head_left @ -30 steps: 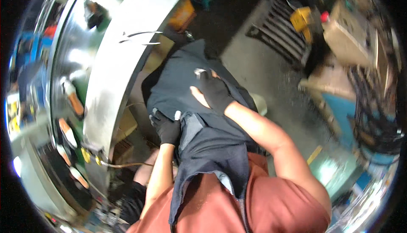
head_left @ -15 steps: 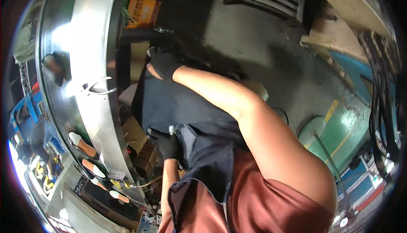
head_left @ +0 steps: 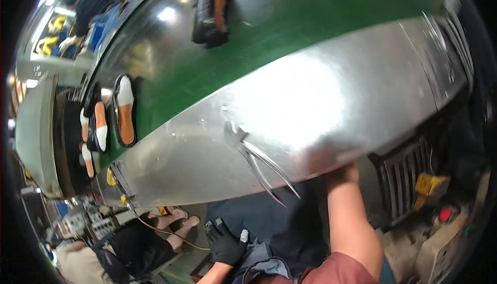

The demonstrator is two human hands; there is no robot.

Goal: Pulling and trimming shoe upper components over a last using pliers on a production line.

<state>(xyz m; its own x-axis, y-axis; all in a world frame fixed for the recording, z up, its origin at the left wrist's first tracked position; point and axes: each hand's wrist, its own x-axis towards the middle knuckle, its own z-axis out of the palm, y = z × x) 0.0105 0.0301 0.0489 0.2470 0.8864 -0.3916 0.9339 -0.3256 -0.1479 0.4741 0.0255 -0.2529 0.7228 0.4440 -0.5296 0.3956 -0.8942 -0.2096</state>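
Note:
My left hand [head_left: 226, 243], in a black glove with pale fingertips, rests over the dark apron [head_left: 269, 217] on my lap. Its fingers are stretched out and a little apart, with nothing in them. The right forearm [head_left: 352, 211] reaches up to the front edge of the metal ledge; of my right hand [head_left: 342, 174] only the part by the wrist shows, and its fingers are hidden beneath the edge. A pair of pliers [head_left: 251, 155] lies on the ledge between the two arms, jaws pointing away, handles sticking out over the edge.
Beyond the steel ledge [head_left: 196, 165] runs a green conveyor belt [head_left: 290, 51]. Dark shoes with white-and-tan insoles [head_left: 125, 113] stand on it at the left; another shoe [head_left: 211, 12] is farther back. A seated person [head_left: 129, 245] is at lower left, a slatted black rack [head_left: 403, 180] at right.
My view has swung from my lap and the floor to the ledge and belt. The right hand has gone from the apron to beneath the ledge's edge; the left stays by the apron.

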